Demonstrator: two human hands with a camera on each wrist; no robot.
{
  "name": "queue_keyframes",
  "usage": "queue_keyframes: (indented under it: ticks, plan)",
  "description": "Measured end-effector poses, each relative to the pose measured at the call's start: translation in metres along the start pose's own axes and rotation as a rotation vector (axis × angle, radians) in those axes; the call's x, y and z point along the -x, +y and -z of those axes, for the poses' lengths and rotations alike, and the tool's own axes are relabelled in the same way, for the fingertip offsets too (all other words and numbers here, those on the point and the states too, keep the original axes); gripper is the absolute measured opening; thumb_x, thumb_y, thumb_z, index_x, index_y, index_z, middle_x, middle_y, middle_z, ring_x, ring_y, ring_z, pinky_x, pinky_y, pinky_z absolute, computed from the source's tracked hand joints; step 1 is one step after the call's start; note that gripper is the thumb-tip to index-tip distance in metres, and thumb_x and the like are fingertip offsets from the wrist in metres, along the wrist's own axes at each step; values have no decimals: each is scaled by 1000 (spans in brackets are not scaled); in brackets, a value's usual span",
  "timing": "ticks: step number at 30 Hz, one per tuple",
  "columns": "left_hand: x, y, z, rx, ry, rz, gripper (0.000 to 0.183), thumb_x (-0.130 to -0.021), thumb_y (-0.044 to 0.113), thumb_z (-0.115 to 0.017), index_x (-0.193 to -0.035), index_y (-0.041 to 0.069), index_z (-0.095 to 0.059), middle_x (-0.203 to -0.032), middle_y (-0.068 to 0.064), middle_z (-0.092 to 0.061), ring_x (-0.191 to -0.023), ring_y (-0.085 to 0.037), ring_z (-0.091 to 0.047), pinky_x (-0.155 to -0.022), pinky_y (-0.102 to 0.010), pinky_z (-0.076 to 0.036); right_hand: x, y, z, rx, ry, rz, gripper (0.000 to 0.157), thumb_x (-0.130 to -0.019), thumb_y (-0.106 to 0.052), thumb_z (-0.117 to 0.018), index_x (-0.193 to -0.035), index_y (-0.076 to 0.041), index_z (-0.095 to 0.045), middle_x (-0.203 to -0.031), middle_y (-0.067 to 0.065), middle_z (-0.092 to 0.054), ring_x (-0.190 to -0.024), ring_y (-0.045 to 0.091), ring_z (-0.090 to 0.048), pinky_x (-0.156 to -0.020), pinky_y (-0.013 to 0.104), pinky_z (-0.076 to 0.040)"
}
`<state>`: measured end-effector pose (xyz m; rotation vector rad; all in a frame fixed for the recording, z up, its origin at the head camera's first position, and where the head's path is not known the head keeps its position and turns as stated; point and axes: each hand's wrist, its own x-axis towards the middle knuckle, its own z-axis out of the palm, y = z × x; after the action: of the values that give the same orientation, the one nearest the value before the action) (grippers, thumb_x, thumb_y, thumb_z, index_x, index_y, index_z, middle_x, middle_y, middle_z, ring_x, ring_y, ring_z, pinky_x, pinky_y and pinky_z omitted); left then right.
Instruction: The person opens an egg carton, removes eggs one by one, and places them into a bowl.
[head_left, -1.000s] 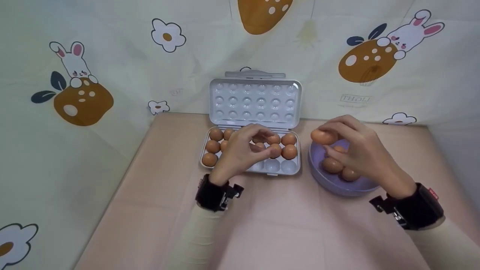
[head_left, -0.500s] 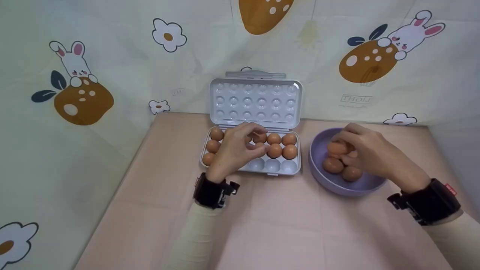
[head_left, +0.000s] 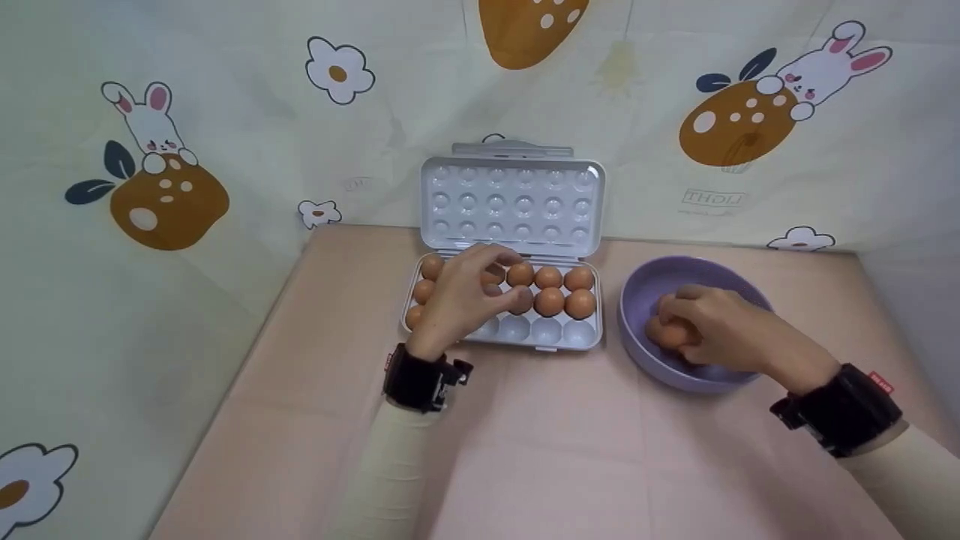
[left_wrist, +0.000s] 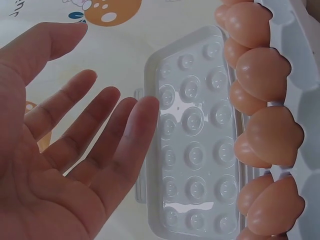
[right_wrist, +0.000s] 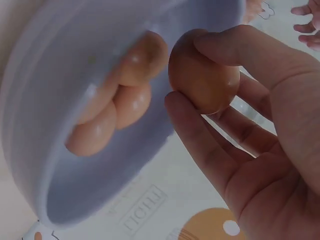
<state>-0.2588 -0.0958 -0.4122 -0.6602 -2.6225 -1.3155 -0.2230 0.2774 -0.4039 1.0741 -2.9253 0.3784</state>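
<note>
Down in the lilac bowl (head_left: 646,367), my right hand (head_left: 724,330) pinches a brown egg (right_wrist: 202,75) between thumb and fingertips. Other brown eggs (right_wrist: 92,132) lie together in the bowl, mostly covered by the hand in the head view. My left hand (head_left: 461,300) hovers over the left part of a white egg box (head_left: 598,330), fingers loosely bent and holding nothing. Brown eggs (left_wrist: 272,135) fill the box's back two rows. Its front row shows several bare cups (head_left: 546,330) on the right and an egg (head_left: 414,316) at the left end.
The box's dimpled lid (head_left: 514,202) stands raised at the back, near a patterned cloth backdrop (head_left: 375,112). A pale pink cloth (head_left: 555,450) covers the table. The bowl stands right of the box.
My right hand has moved from over the bowl's left rim, rightward and down into the bowl, still holding the egg. My left hand has drifted slightly left, showing more eggs.
</note>
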Motion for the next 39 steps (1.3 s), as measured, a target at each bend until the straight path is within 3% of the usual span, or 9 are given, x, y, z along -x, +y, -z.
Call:
queue_keyframes:
  ticks: [6,11,16,21,27,31,35,39]
  plan:
    - [0,0,0,10,-11,16,38,-89,18,-86,-125,17,-73,-122,2,-71,-105,-16,-68,-90,-28,-60,-2,1,-15,-35,-36,-8,40,-75,8,-85,-111,-8,-77,-98,1,-65,-81,14,-59,-71,32,-55]
    - [1,-1,1,2,-6,11,39,-88,16,-86,-125,17,-74,-121,2,-71,-103,-16,-68,-89,-28,-59,-5,2,-23,-28,-3,47,31,-79,7,-83,-104,-10,-79,-94,-1,-62,-78,11,-57,-70,30,-55]
    - [1,-3,1,-3,-3,-17,37,-88,15,-85,-124,15,-74,-120,1,-72,-103,-21,-70,-88,-29,-59,-5,3,-30,27,15,81,26,-80,5,-78,-87,-17,-68,-83,-6,-47,-73,11,-46,-64,30,-40]
    - [1,-4,0,-5,-3,-22,36,-89,16,-85,-123,15,-74,-119,1,-72,-103,-22,-70,-87,-28,-58,-5,2,-35,43,-23,39,30,-79,8,-73,-80,-18,-57,-73,-10,-40,-69,13,-43,-65,34,-27]
    - [1,-3,-1,-17,-5,-25,36,-89,17,-86,-123,17,-74,-118,2,-73,-100,-14,-66,-87,-32,-60,-5,3,-38,35,-32,22,29,-80,7,-74,-82,-17,-58,-73,-9,-41,-67,14,-45,-67,36,-27]
    - [1,-2,-1,-24,-3,-21,36,-89,17,-87,-123,18,-74,-116,3,-73,-99,-14,-65,-87,-33,-60,-5,3,-37,27,-31,18,25,-84,3,-78,-86,-15,-61,-76,-6,-45,-66,13,-47,-67,34,-34]
    - [1,-2,-1,-28,-5,-18,36,-89,18,-87,-123,18,-74,-115,4,-73,-97,-16,-66,-85,-30,-58,-3,3,-36,24,-25,20,21,-87,-2,-82,-91,-14,-65,-82,-1,-51,-70,15,-50,-67,36,-41]
    - [1,-2,-1,-25,-15,-14,38,-89,18,-87,-124,18,-74,-117,3,-72,-101,-20,-68,-86,-29,-58,0,4,-34,24,35,73,23,-85,-3,-84,-93,-16,-66,-81,-3,-54,-72,14,-51,-67,35,-43]
